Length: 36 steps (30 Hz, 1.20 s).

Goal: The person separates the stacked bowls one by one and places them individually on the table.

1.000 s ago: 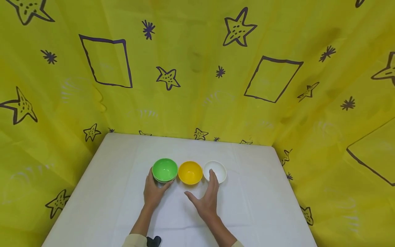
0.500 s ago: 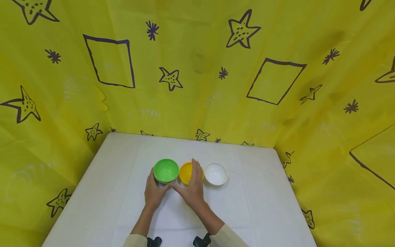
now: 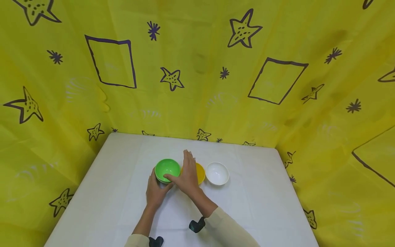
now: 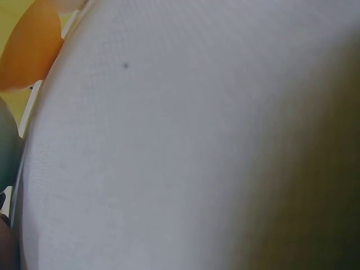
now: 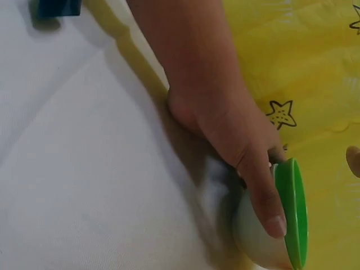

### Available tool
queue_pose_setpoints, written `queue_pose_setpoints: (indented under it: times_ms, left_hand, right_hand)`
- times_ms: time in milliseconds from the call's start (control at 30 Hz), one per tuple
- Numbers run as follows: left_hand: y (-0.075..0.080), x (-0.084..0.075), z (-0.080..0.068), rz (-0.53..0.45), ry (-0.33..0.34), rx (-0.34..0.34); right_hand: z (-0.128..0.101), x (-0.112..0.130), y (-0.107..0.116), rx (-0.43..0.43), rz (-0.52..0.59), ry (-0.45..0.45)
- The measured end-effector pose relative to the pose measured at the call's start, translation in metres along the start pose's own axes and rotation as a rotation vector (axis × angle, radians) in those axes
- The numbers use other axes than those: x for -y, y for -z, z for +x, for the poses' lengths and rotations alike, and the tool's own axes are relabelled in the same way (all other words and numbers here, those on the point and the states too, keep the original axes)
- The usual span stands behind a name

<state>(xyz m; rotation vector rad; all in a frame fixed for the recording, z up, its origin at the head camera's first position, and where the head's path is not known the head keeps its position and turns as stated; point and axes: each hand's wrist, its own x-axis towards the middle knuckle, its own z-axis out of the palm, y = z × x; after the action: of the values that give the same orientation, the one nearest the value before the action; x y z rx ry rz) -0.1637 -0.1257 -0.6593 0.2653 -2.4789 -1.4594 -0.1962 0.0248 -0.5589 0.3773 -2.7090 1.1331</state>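
A green bowl [image 3: 167,166] stands at the left of a row, a second rim showing just beneath its own. My left hand [image 3: 155,192] grips it from the near left side; in the right wrist view its thumb presses on the pale wall below the green rim [image 5: 300,216]. My right hand [image 3: 189,180] hovers with straight fingers over the left part of the yellow bowl [image 3: 201,173], its thumb reaching over the near edge of the green bowl. Whether that thumb touches is unclear. Right of these sits a white bowl [image 3: 217,174], upright.
All bowls stand on a white-covered table [image 3: 262,206]. Yellow curtains [image 3: 197,106] with drawn stars enclose the back and sides. A black piece [image 3: 197,224] sits at the right wrist, another [image 3: 156,241] at the left. The left wrist view is mostly white cloth [image 4: 157,124].
My right hand has moved left, from beside the white bowl across the yellow bowl to the green one. My left hand has stayed on the green bowl. The bowls keep their places.
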Motion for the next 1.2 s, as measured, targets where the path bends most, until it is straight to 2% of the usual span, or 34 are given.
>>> queue_pose_setpoints:
  times_ms: [333,533,867,1200]
  left_hand:
    - [-0.002,0.000,0.000,0.015,-0.037,-0.044]
    - [-0.001,-0.002,0.001,0.006,-0.036,-0.018]
    - [0.000,-0.002,-0.002,-0.007,-0.035,-0.025]
    - [0.000,-0.003,-0.001,-0.018,-0.037,-0.019]
  right_hand:
    - [0.011,0.003,-0.016,0.094,-0.190,0.049]
    - [0.015,0.003,-0.023,0.129,-0.247,0.050]
    - [0.017,0.003,-0.029,0.184,-0.310,0.067]
    - [0.015,0.006,-0.029,0.216,-0.311,0.050]
